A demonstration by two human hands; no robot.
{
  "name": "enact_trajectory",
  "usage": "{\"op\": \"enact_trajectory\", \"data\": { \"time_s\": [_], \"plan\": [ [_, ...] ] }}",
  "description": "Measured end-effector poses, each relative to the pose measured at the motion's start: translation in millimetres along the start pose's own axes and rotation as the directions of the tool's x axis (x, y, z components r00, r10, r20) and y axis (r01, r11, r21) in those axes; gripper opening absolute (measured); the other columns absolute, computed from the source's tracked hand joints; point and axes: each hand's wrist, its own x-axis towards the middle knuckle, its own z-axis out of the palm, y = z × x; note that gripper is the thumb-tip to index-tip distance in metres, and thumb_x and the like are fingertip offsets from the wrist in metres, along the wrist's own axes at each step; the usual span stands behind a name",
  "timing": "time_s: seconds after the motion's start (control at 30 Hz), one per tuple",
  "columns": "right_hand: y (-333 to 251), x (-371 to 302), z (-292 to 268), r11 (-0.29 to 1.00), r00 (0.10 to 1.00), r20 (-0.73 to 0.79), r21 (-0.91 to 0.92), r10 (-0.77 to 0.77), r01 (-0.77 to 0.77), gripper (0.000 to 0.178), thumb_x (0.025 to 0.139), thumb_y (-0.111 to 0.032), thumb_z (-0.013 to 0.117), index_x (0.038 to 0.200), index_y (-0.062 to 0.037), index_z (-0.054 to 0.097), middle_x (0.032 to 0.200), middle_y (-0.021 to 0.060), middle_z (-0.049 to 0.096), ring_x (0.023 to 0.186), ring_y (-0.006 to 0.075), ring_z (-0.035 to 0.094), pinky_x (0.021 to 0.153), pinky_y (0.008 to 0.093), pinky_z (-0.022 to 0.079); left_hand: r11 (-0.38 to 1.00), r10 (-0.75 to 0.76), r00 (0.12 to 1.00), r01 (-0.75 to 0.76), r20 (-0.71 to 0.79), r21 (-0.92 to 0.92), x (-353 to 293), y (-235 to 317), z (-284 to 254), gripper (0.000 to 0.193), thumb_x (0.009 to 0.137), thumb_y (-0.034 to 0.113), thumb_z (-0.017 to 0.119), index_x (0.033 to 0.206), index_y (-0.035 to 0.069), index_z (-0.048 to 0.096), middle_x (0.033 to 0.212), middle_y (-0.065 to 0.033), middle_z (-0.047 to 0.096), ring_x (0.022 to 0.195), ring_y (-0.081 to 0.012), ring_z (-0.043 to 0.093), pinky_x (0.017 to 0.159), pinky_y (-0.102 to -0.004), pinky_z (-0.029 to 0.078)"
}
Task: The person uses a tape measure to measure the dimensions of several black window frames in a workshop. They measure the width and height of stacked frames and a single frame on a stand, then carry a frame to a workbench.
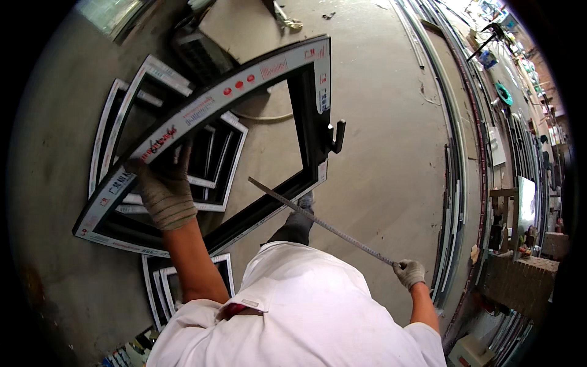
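My left hand [164, 189], in a grey-beige knit glove, grips one side of a black window frame [238, 76]. White protective film with red and dark print covers its face, and a black handle [337, 136] sticks out at its right side. The frame is tilted in front of me. On the right, my gloved right hand [408, 273] is closed around the end of a long thin metal ruler [330, 227]. The ruler slants up to the left, its far end showing within the frame's opening; whether it touches the frame I cannot tell.
Several similar frames [235, 159] lie beyond the held one, and more frames [153, 287] stand at lower left. Long metal profiles [455, 183] run along the floor at right. Past them are a wooden bench [520, 275] and cluttered materials. A pale board [235, 27] sits at the top.
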Motion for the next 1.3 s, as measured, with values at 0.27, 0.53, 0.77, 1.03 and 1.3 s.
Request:
{"op": "enact_trajectory", "data": {
  "time_s": [0.27, 0.53, 0.77, 1.03, 1.3],
  "plan": [
    [73.1, 2.8, -57.7, 0.938, 0.953, 0.063, 0.169, 0.295, -0.302, 0.047, 0.089, -0.056, 0.065, 0.103, -0.0132, 0.080, 0.095, 0.0159, 0.076, 0.093, 0.0356, 0.073, 0.083, 0.0433, 0.056, 0.985, -0.167, 0.983, 0.169, -0.071, 0.030, 76.2, -145.3, 94.4, 0.077, 0.073, 0.058, 0.084, 0.126, 0.006, 0.062, 0.126, -0.0131, 0.067, 0.124, -0.0310, 0.061, 0.108, -0.0569, 0.055],
    [83.8, 88.4, -107.9, 0.816, 0.840, 0.198, 0.208, 0.505, -0.540, 0.047, 0.087, -0.054, 0.067, 0.103, -0.0114, 0.081, 0.094, 0.0162, 0.076, 0.091, 0.0352, 0.074, 0.083, 0.0437, 0.057, 0.971, -0.218, 0.974, 0.210, 0.067, 0.111, 214.3, -289.8, 183.7, 0.076, 0.077, 0.058, 0.084, 0.130, 0.009, 0.062, 0.128, -0.0115, 0.068, 0.122, -0.0297, 0.063, 0.097, -0.0533, 0.062],
    [150.1, 291.5, -165.9, 0.547, 0.776, 0.192, 0.609, 0.601, -0.575, 0.041, 0.089, -0.043, 0.072, 0.092, -0.0032, 0.079, 0.073, 0.0130, 0.074, 0.063, 0.0246, 0.070, 0.064, 0.0399, 0.054, 0.976, -0.206, 0.973, 0.196, 0.107, 0.093, 315.2, -443.4, 253.2, 0.066, 0.084, 0.052, 0.080, 0.135, 0.013, 0.062, 0.133, -0.0113, 0.067, 0.126, -0.0315, 0.061, 0.105, -0.0590, 0.055],
    [129.4, 587.6, -430.5, 0.529, 0.872, 0.012, 0.791, 0.489, -0.307, 0.037, 0.090, -0.037, 0.073, 0.086, -0.0009, 0.077, 0.069, 0.0090, 0.071, 0.059, 0.0196, 0.065, 0.060, 0.0374, 0.051, 0.988, -0.133, 0.989, 0.137, -0.063, 0.074, 421.2, -546.6, 374.4, 0.072, 0.081, 0.061, 0.078, 0.129, 0.010, 0.063, 0.128, -0.0094, 0.066, 0.120, -0.0279, 0.062, 0.101, -0.0545, 0.058],
    [104.6, 839.2, -542.6, 0.492, 0.907, -0.060, 0.854, 0.417, -0.170, 0.027, 0.092, -0.031, 0.075, 0.085, -0.0058, 0.076, 0.066, 0.0051, 0.068, 0.052, 0.0134, 0.059, 0.049, 0.0324, 0.046, 0.952, -0.302, 0.945, 0.305, -0.124, 0.007, 553.6, -759.4, 433.1, 0.075, 0.083, 0.065, 0.075, 0.134, 0.011, 0.061, 0.133, -0.0091, 0.065, 0.126, -0.0270, 0.059, 0.105, -0.0521, 0.054]
  ]
}}
